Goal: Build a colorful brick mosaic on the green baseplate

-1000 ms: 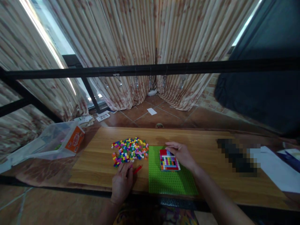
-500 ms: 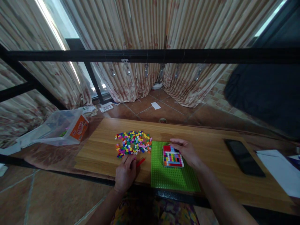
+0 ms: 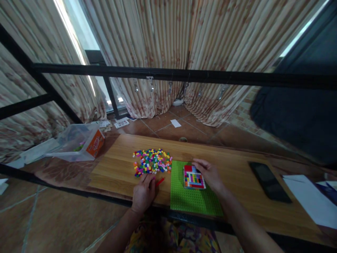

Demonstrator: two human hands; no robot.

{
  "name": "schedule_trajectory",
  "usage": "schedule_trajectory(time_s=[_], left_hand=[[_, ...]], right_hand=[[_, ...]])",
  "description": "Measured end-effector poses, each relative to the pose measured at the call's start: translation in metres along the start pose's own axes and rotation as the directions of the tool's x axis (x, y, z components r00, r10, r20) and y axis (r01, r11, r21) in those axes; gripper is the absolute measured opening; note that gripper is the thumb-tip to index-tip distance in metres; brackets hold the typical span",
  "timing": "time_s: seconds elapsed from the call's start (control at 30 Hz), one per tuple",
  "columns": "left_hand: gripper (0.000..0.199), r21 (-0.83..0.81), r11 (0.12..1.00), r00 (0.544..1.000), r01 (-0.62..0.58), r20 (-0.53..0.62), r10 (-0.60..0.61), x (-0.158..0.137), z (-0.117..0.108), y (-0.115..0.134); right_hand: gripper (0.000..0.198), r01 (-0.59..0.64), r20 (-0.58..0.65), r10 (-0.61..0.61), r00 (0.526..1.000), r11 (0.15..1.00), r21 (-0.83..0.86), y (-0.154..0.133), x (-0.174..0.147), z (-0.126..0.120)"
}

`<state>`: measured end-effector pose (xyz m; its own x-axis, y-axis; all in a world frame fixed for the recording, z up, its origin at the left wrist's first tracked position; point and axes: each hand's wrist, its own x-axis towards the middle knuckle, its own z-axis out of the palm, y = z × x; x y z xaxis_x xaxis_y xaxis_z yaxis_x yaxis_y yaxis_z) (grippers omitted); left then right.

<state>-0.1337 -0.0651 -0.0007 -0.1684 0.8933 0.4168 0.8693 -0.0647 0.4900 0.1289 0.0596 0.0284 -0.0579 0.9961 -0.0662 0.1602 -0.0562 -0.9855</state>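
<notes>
Firstly, lettering: one orange label (image 3: 95, 142) on the right end of the plastic tub, its pale writing too small to read; one printed card (image 3: 121, 124) on the floor, far left, dark marks on white, likewise illegible.

Brick panel (image 3: 194, 178), multicoloured, one: lies on the left, far part of the green baseplate (image 3: 196, 203), studs up. Edges run roughly parallel to those of the baseplate; outline close to square, so a long axis cannot be told. Red area at its far left corner; red strip along its near edge.

Red strip piece (image 3: 159, 181), one: on the bare desk (image 3: 237, 165), between left hand and baseplate; long axis from near left to far right.

Hands, two, well apart. Right hand (image 3: 210, 175): fingers bent over the far right corner of the panel; whether they grip it or a single piece cannot be told. Left hand (image 3: 143, 195): near side of the loose bricks, thumb and fingers drawn close, a spot of pink at the tips; whether this is a held brick cannot be told.

Loose bricks (image 3: 154, 161), many, mixed colours: spread on the desk, left of the baseplate.

Plastic tub (image 3: 71, 153), clear, one: far left, beside the desk; a few green and pink pieces inside.

Black phone (image 3: 270, 181), one: right side of the desk, long axis from far left to near right. White paper (image 3: 305, 198): further right.
</notes>
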Motion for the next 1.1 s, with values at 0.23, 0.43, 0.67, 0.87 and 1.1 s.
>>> schedule_trajectory(time_s=[0.23, 0.43, 0.67, 0.87, 1.1], left_hand=[[0.020, -0.025, 0.999, 0.999, 0.028, 0.019, -0.028, -0.002, 0.002, 0.001], [0.022, -0.041, 0.999, 1.000, 0.014, -0.010, -0.015, -0.002, 0.003, 0.001], [0.022, -0.195, 0.980, 0.999, -0.034, -0.037, 0.027, -0.007, -0.003, 0.001], [0.020, -0.243, 0.966, 0.993, -0.093, 0.044, 0.107, -0.012, -0.008, 0.001], [0.018, -0.284, 0.936, 0.971, -0.208, 0.053, 0.232, -0.013, -0.007, -0.001]], right_hand=[[0.031, 0.095, -0.258, -0.104, 0.961, 0.994, -0.044, -0.015, -0.023, -0.013], [0.028, 0.247, -0.036, -0.268, 0.963, 0.926, -0.285, -0.033, -0.044, 0.025], [0.023, 0.550, 0.393, -0.398, 0.829, 0.707, -0.444, -0.031, -0.046, 0.103], [0.023, 0.646, 0.522, -0.396, 0.755, 0.583, -0.493, -0.031, -0.033, 0.146], [0.017, 0.725, 0.654, -0.360, 0.666, 0.517, -0.454, -0.040, -0.017, 0.180]])
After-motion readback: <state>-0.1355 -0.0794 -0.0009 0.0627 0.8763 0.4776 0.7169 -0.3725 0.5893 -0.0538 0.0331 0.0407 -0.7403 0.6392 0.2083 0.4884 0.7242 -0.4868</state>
